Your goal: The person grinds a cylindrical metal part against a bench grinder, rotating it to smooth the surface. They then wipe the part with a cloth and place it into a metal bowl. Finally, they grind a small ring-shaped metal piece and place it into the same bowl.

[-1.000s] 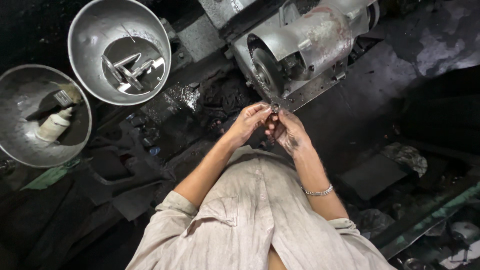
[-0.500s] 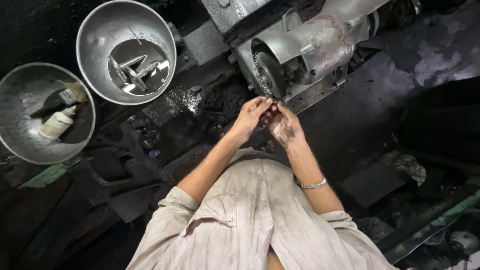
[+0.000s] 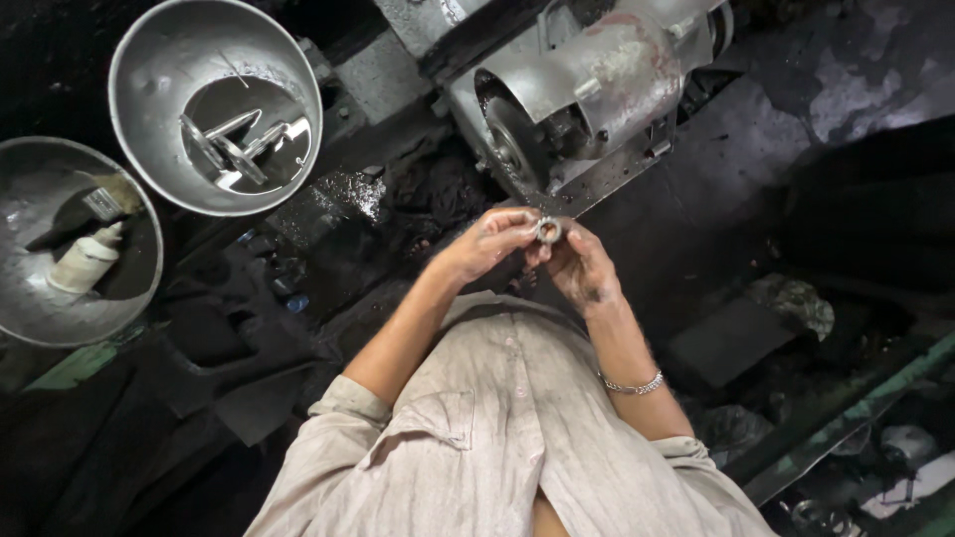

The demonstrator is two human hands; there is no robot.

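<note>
A large grey grinding machine (image 3: 587,89) with a round wheel (image 3: 509,149) at its front sits at the top of the view, right behind the hands. To its left stand two metal bowls: the upper bowl (image 3: 139,109) holds a few shiny metal pieces (image 3: 234,144), and the lower bowl (image 3: 20,308) holds a small white bottle (image 3: 85,264) and a dark brush. Greasy black clutter covers the floor (image 3: 756,129) all around. The left hand (image 3: 487,244) and the right hand (image 3: 582,270) meet just below the wheel, fingers curled nearly closed. Both pinch a small metal ring (image 3: 547,231) between their fingertips, close to the wheel but apart from it.
</note>
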